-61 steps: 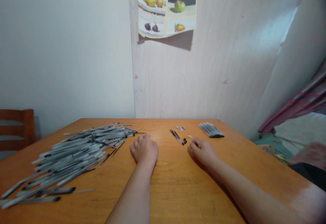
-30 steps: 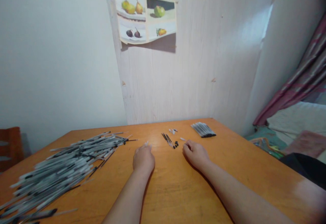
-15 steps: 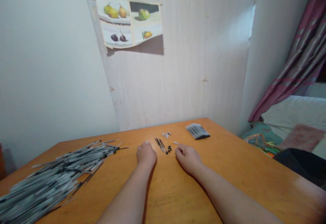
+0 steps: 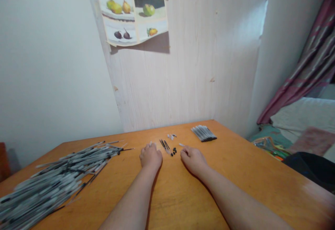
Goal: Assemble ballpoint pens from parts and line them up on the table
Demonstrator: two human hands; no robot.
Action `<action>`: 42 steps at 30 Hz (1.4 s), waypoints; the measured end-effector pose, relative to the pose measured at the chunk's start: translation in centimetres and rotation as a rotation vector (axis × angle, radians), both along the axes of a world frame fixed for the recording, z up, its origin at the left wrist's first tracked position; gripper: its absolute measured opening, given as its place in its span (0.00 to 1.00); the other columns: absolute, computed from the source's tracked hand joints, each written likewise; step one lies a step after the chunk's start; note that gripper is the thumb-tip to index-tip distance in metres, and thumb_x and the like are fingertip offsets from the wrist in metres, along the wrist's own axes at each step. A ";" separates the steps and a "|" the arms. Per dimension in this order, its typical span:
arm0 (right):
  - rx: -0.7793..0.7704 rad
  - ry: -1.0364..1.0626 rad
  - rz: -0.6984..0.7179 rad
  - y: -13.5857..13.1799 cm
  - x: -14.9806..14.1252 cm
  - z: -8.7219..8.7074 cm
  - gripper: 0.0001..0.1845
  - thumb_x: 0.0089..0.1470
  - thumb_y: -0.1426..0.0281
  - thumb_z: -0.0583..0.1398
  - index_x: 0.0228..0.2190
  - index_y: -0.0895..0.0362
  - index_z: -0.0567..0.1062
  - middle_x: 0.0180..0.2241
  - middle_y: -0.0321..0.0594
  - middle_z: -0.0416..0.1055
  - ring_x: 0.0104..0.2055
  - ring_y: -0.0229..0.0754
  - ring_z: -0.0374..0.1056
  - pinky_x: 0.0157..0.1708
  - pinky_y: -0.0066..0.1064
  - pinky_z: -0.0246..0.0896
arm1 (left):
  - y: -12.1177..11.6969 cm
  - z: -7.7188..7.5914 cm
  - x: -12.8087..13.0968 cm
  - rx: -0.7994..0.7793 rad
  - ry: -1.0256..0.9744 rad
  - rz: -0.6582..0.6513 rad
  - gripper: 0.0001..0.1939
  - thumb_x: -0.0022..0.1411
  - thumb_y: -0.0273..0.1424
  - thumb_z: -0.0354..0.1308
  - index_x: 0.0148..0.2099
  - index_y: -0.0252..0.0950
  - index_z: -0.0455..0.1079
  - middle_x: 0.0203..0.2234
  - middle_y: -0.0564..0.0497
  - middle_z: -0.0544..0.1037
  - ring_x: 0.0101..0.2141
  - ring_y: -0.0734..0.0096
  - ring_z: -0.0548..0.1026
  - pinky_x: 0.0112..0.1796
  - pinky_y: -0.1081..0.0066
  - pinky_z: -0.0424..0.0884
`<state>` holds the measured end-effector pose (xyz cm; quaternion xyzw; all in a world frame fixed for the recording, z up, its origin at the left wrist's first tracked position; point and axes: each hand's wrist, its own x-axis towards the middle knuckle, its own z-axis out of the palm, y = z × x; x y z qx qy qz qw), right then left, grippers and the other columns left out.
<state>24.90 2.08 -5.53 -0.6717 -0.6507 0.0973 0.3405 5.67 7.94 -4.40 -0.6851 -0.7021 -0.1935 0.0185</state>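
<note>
My left hand (image 4: 151,156) rests on the table with curled fingers, and a small pale bit (image 4: 151,143) shows at its fingertips. What those fingers grip is mostly hidden. My right hand (image 4: 194,159) is closed, pinching a pale translucent pen part (image 4: 181,144) that sticks out to the left. Between the hands lie several dark thin pen parts (image 4: 164,146) side by side. Next to them sit several small black plugs (image 4: 174,151). A little farther back are some small clear and whitish pieces (image 4: 171,136).
A large heap of pen barrels and refills (image 4: 54,181) spreads over the left of the wooden table (image 4: 178,202). At the back right, several clear pens with black ends (image 4: 204,133) lie in a row. Beyond the right edge are a clear bag (image 4: 267,145) and a black container (image 4: 309,169).
The camera view has shifted slightly. The fingers of my left hand look a little more spread. My right hand keeps its pinch on the pen part, and the laid-out pieces appear unmoved.
</note>
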 end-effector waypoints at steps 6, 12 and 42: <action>-0.013 0.000 0.002 0.1 0.1 0.0 0.12 0.58 0.67 0.53 0.25 0.56 0.71 0.24 0.37 0.71 0.28 0.38 0.62 0.27 0.28 0.44 | 0.0 0.3 -1.5 0.008 -0.085 0.033 0.23 0.64 0.43 0.45 0.50 0.34 0.71 0.46 0.36 0.76 0.47 0.53 0.74 0.46 0.62 0.66; -0.007 0.025 0.004 0.5 0.3 -0.4 0.14 0.58 0.67 0.52 0.24 0.56 0.71 0.23 0.37 0.70 0.27 0.38 0.61 0.27 0.28 0.44 | 0.0 0.8 -5.4 0.006 -0.159 0.078 0.19 0.66 0.34 0.43 0.47 0.35 0.73 0.45 0.40 0.78 0.47 0.59 0.75 0.42 0.68 0.66; -0.017 0.059 0.056 1.1 1.0 -0.7 0.15 0.56 0.64 0.52 0.22 0.56 0.70 0.22 0.38 0.70 0.27 0.39 0.63 0.28 0.28 0.49 | -3.1 0.9 -4.8 -0.107 -0.161 0.244 0.15 0.55 0.41 0.54 0.40 0.40 0.73 0.47 0.37 0.75 0.48 0.41 0.69 0.42 0.49 0.65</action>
